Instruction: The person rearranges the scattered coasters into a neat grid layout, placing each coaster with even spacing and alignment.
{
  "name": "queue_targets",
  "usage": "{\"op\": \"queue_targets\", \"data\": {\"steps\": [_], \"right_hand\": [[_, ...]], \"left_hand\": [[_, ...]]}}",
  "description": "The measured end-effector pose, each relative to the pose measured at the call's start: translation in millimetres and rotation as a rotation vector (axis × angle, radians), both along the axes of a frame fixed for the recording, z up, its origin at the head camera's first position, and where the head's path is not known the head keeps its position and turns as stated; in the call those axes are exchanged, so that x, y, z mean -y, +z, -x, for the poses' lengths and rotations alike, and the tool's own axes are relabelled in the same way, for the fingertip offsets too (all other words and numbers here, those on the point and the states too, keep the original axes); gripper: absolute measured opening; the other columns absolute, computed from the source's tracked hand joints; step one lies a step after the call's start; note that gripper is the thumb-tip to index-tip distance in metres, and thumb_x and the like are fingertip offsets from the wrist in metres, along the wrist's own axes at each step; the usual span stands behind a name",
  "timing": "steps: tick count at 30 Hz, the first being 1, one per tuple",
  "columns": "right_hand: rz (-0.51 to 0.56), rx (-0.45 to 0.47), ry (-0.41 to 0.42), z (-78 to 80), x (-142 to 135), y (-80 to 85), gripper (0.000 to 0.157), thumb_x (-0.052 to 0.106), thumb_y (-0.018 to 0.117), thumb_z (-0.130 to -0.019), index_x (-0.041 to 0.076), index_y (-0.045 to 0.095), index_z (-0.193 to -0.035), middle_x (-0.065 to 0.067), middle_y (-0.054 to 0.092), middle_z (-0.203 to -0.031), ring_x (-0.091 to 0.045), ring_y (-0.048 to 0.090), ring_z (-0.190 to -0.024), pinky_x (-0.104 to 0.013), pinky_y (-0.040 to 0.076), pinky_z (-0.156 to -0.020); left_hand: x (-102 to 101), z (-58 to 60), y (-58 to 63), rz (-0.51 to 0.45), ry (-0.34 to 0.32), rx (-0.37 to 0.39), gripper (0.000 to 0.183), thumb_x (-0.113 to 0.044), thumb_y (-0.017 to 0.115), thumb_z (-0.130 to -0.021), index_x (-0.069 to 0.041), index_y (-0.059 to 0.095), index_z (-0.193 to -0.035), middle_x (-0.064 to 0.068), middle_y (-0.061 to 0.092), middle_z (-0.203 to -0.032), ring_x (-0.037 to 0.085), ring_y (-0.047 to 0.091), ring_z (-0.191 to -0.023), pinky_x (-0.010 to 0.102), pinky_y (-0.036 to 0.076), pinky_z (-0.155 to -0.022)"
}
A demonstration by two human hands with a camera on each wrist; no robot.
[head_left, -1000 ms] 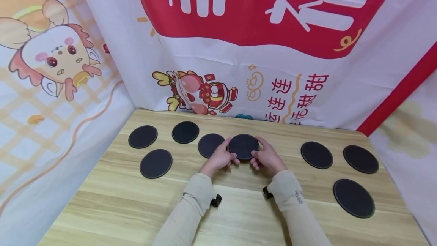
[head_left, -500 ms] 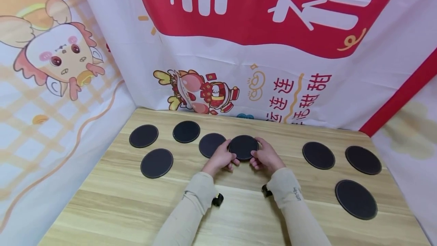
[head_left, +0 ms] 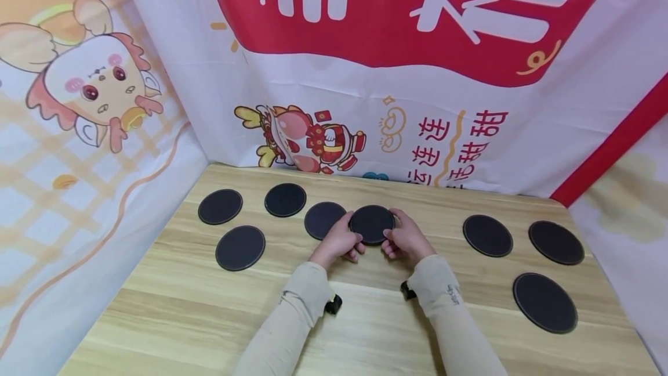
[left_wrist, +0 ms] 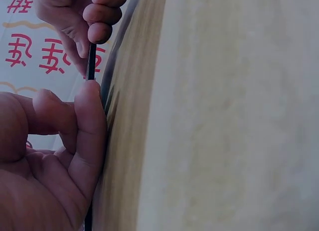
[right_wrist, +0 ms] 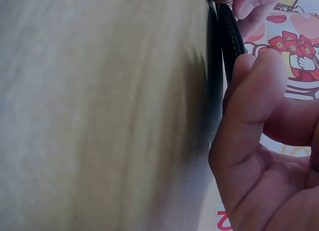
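Observation:
In the head view, a round black coaster (head_left: 372, 224) is held between both hands near the table's back. My left hand (head_left: 340, 241) pinches its left edge, and my right hand (head_left: 407, 238) grips its right edge, the thumb over the rim. Both wrist views show the coaster edge-on, slightly above the wood; pale stitching runs along its rim in the right wrist view. Just left of it lies another black coaster (head_left: 322, 219), its right side partly covered by my left hand.
On the wooden table (head_left: 355, 329) lie several more coasters. To the left are a back coaster (head_left: 285, 199) and a front coaster (head_left: 240, 248); to the right, one (head_left: 487, 235) and a nearer one (head_left: 545, 303). A printed cloth (head_left: 313, 86) hangs behind the table.
The hands keep their hold on the coaster almost unmoved. The head view has shifted very slightly; the other coasters lie as before.

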State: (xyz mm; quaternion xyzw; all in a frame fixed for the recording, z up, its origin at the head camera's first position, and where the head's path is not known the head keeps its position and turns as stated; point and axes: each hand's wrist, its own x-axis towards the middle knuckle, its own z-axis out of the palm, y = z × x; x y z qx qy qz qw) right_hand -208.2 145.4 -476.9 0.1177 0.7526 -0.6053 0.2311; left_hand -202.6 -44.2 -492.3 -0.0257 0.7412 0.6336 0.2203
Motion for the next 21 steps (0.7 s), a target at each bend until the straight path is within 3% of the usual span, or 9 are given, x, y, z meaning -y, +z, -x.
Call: {"op": "queue_targets", "data": {"steps": [8,21], "right_hand": [[-0.014,-0.013,0.023,-3.2,1.2,-0.7,0.070,0.002,0.052,-0.102,0.018,0.017,-0.161,-0.017,0.066,-0.071,-0.018,0.060,-0.049,-0.032,0.054,-0.047],[-0.039,-0.012,0.043,-6.1,1.7,-2.9,0.069,0.005,0.051,-0.104,0.015,0.015,-0.162,-0.019,0.068,-0.074,-0.019,0.062,-0.050,-0.034,0.056,-0.048]], "left_hand": [[-1.0,-2.6,-0.2,-0.006,0.017,-0.001,0.078,0.003,0.055,-0.095,-0.013,0.019,-0.162,0.015,0.060,-0.065,0.014,0.050,-0.042,0.033,0.056,-0.046],[-0.5,-5.6,-0.8,0.016,0.017,-0.021,0.076,0.002,0.052,-0.094,-0.013,0.022,-0.162,0.012,0.057,-0.063,0.014,0.049,-0.041,0.034,0.057,-0.048]]}}
